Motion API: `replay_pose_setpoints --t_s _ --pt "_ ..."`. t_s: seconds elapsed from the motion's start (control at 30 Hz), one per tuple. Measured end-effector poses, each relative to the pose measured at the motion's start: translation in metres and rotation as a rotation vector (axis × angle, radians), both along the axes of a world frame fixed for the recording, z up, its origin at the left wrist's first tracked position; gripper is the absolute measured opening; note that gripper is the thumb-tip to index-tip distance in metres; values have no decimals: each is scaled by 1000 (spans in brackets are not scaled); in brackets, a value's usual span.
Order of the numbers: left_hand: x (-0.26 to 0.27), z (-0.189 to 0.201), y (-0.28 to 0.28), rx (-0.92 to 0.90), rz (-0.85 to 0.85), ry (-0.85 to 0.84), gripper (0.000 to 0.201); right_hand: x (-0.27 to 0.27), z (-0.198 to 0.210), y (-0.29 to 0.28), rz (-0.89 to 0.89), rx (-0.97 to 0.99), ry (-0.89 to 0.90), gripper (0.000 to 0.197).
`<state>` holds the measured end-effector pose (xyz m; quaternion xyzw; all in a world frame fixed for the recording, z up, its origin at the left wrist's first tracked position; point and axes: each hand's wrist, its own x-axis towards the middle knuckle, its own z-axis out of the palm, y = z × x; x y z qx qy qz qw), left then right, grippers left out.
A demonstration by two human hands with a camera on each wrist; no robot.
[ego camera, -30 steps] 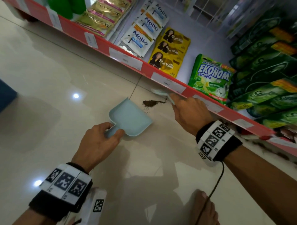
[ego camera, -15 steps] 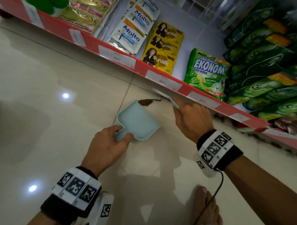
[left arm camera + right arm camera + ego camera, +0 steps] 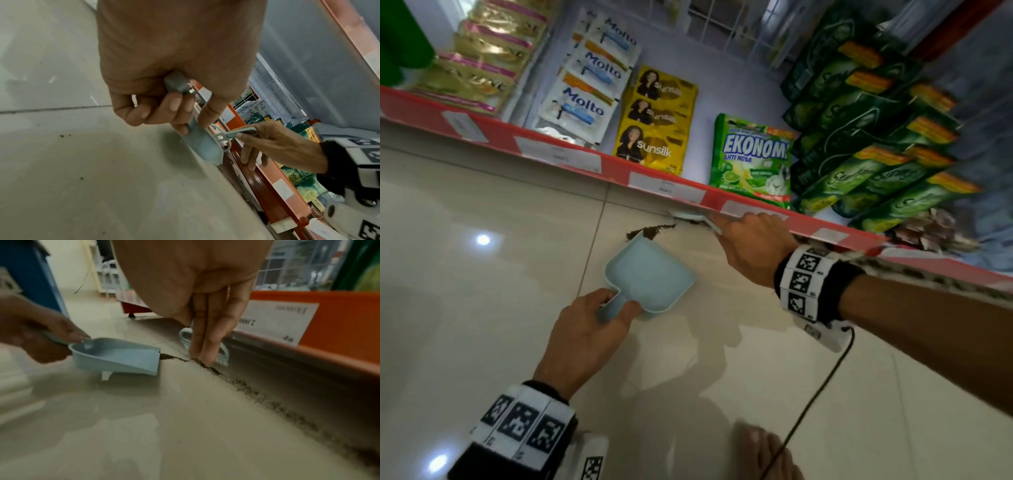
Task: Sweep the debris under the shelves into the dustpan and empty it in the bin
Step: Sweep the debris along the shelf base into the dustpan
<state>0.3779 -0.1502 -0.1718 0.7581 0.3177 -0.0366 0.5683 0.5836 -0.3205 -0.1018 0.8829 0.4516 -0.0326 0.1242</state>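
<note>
From the head view, the left hand (image 3: 589, 329) grips the handle of a light blue dustpan (image 3: 650, 274) with its fingers curled round it. The dustpan sits on the shiny floor (image 3: 482, 308), and its open mouth points toward 12 o'clock. A small brown pile of dirt (image 3: 650, 230) touches the far edge of the dustpan. At 2 o'clock from the dustpan, the right hand (image 3: 753, 250) holds a small light blue brush (image 3: 686, 215), and the brush head pokes under the red shelf (image 3: 619, 171). More dirt lies along the floor under the shelf, at 3 o'clock from the right hand. Soap packets stand on the shelf. From the left wrist view, the left hand (image 3: 174, 73) wraps its fingers (image 3: 174, 104) and thumb round the dustpan (image 3: 203, 146) handle. At 3 o'clock, the right hand (image 3: 281, 142) pinches the brush (image 3: 236, 132) handle with its thumb on top, while its other fingers hang straight down. From the right wrist view, the right hand (image 3: 195, 280) points its fingers (image 3: 213, 334) down at the floor (image 3: 123, 426), and the brush (image 3: 185, 337) peeks out behind them. The dustpan (image 3: 121, 355) is at 9 o'clock from the fingers, with its lip on the floor and its back lifted up. A thin line of dirt (image 3: 174, 358) runs from the lip to the fingers and on along the orange shelf (image 3: 339, 329) edge. A blue bin (image 3: 26, 275) stands at 11 o'clock, well apart.
</note>
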Motion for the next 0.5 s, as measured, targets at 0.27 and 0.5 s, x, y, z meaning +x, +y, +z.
replay_pose_setpoints --t_s 0.27,0.5 --pt "-1 18 -3 117 29 -7 34 -1 13 25 91 -205 -53 29" --pt "-19 27 -15 177 54 22 29 -9 -1 5 2 17 196 31"
